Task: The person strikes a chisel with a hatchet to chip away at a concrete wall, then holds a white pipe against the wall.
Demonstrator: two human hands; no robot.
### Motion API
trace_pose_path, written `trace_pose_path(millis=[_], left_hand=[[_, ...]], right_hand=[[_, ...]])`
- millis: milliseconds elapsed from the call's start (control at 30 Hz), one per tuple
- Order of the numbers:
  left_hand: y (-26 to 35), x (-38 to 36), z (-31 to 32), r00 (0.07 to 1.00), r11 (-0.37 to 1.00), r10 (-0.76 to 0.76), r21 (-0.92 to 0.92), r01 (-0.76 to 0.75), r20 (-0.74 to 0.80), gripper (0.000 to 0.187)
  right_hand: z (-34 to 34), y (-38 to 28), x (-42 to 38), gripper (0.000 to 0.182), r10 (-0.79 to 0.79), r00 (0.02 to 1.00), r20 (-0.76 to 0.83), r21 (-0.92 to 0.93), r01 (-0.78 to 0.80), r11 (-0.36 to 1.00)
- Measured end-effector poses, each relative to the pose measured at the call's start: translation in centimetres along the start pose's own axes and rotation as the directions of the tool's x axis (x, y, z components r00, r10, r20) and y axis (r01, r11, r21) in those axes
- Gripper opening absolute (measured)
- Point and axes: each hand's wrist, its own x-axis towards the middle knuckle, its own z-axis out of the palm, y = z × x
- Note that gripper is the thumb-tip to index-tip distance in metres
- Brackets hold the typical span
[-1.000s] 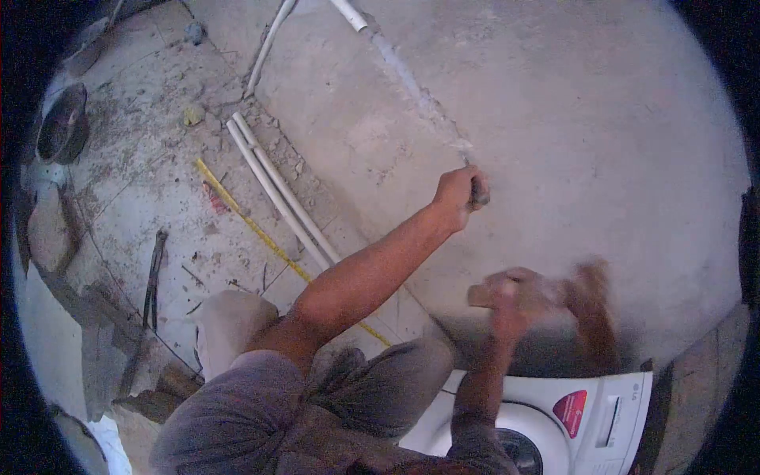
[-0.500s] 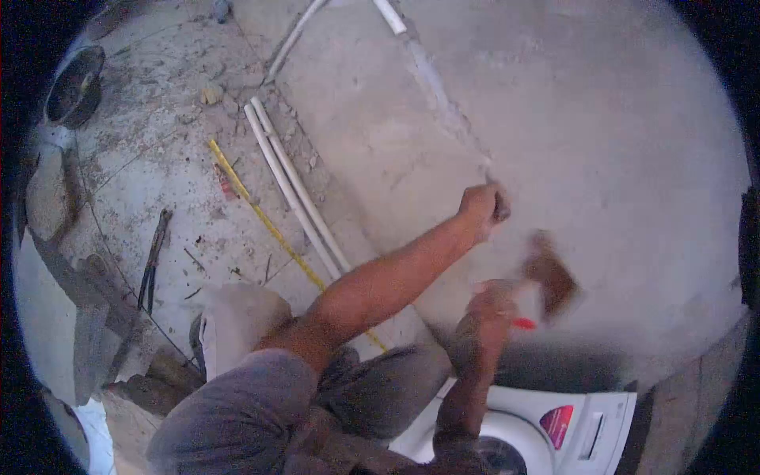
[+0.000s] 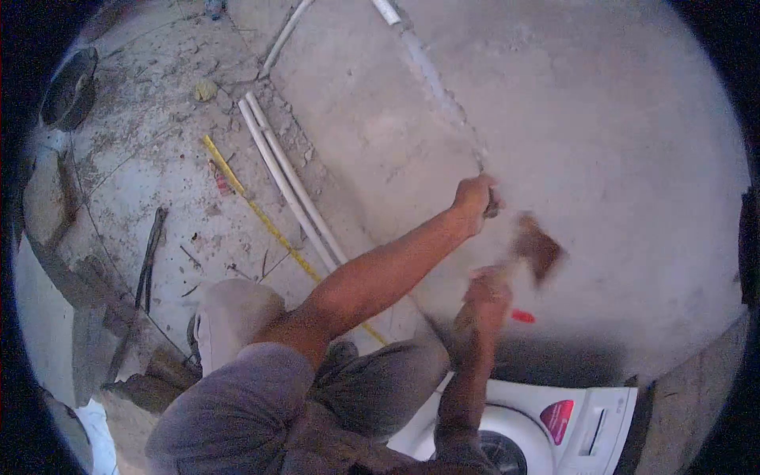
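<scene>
My left hand is closed around a short dark tool, held against the grey wall at the lower end of a rough groove. Lower and to the right, my right hand grips a hammer by its handle; its brown head is blurred by motion and stands a short way from my left hand. A red mark or object shows beside my right hand; what it is I cannot make out.
White pipes and a yellow measuring tape lie along the floor's edge. Long-handled pliers or cutters rest farther left, a dark basin at upper left. A white washing machine stands at the bottom right. Rubble covers the floor.
The hammer head and my right hand have moved slightly up and to the left, nearer my left hand. The view has shifted a little.
</scene>
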Motion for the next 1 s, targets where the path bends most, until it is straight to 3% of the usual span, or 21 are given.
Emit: trace_pose_path(millis=[33,100,133,167,200,233,267,300,333,367,400,467,500,533,567,600,667,700,833,900,1000], left_hand=[[-0.4,0.3,0.1,0.998,0.994,0.028,-0.107,-0.022,0.054,0.017],[0.0,1.2,0.0,0.996,0.995,0.019,-0.097,-0.011,0.082,0.016],[-0.1,1.2,-0.1,0.993,0.996,0.021,-0.090,-0.011,0.113,0.018],[-0.1,0.9,0.0,0.993,0.996,0.011,-0.088,-0.001,0.114,0.018],[0.2,0.6,0.2,0.995,0.996,0.005,-0.093,0.004,0.103,0.018],[0.3,0.6,0.2,0.996,0.995,0.002,-0.097,0.007,0.091,0.018],[0.3,0.6,0.2,0.996,0.995,0.003,-0.097,0.006,0.091,0.018],[0.0,0.9,-0.1,0.994,0.997,0.014,-0.076,-0.006,0.108,0.017],[-0.3,1.0,-0.3,0.991,0.998,0.027,-0.055,-0.020,0.129,0.017],[-0.1,1.0,-0.5,0.990,0.998,0.035,-0.055,-0.027,0.137,0.017],[0.2,1.0,-0.8,0.995,0.997,-0.056,-0.051,0.060,0.078,0.017],[-0.7,0.6,-1.3,0.987,0.987,-0.158,-0.039,0.158,0.022,0.016],[-0.6,0.5,-1.2,0.997,0.998,-0.053,0.037,0.051,0.062,0.014],[-1.2,0.4,-1.6,0.995,0.993,0.025,0.112,-0.035,0.092,0.012],[-2.0,0.3,-2.1,0.996,0.993,0.008,0.119,-0.018,0.086,0.012],[-2.4,0.7,-2.2,0.998,0.998,0.001,0.068,-0.006,0.062,0.013],[-2.4,1.4,-2.0,1.000,1.000,-0.008,-0.028,0.009,0.018,0.016],[-2.5,1.1,-1.9,1.000,1.000,-0.005,-0.022,0.005,0.023,0.016],[-4.4,-1.9,-1.2,0.994,0.990,0.096,0.105,-0.091,-0.046,0.020],[-5.2,-2.2,-0.8,0.987,0.986,0.149,0.087,-0.143,-0.065,0.023],[-4.9,-0.9,-1.6,0.997,0.990,0.080,0.118,-0.077,-0.019,0.023]], right_hand=[[-1.0,-0.1,-0.5,0.021,-0.173,0.977,-0.126,-0.123,0.158,0.980],[-5.4,-2.7,-1.7,0.025,-0.029,0.870,-0.492,-0.235,-0.100,0.967],[-8.4,-2.1,-2.4,0.024,-0.309,0.872,-0.379,-0.004,0.333,0.943],[-9.4,-3.2,-3.0,0.023,-0.601,0.675,-0.428,0.157,0.710,0.686],[-8.8,-5.3,-3.2,0.022,-0.736,0.464,-0.493,0.226,0.885,0.406],[-8.3,-5.7,-3.2,0.021,-0.769,0.418,-0.483,0.234,0.908,0.347],[-7.0,-5.2,-2.9,0.020,-0.778,0.448,-0.441,0.196,0.894,0.404],[-4.9,-3.8,-2.4,0.019,-0.727,0.593,-0.344,0.069,0.789,0.611],[-2.5,-2.1,-1.3,0.018,-0.567,0.792,-0.228,-0.081,0.564,0.821],[0.3,0.5,0.4,0.018,-0.380,0.913,-0.146,-0.135,0.362,0.922],[2.9,3.0,1.8,0.018,-0.221,0.970,-0.098,-0.074,0.215,0.974],[4.6,4.6,1.9,0.018,-0.172,0.979,-0.109,0.024,0.176,0.984],[3.8,2.8,2.5,0.018,-0.208,0.972,-0.108,0.024,0.211,0.977],[2.9,1.8,1.5,0.019,-0.160,0.978,-0.131,0.153,0.179,0.972],[2.0,1.1,-0.1,0.021,-0.083,0.985,-0.153,0.281,0.123,0.952],[1.5,-0.1,-0.6,0.021,-0.081,0.984,-0.161,0.284,0.125,0.951],[0.8,-2.3,-1.5,0.018,0.000,0.969,-0.247,0.489,0.125,0.863],[0.6,-2.8,-1.8,0.018,-0.041,0.982,-0.184,0.633,0.150,0.760],[2.1,0.9,-1.6,0.020,0.037,0.968,-0.249,0.737,0.164,0.656],[2.5,1.8,-2.2,0.023,0.122,0.976,-0.182,0.759,0.060,0.649],[2.8,3.3,-2.7,0.028,0.090,0.975,-0.203,0.740,0.093,0.666]])
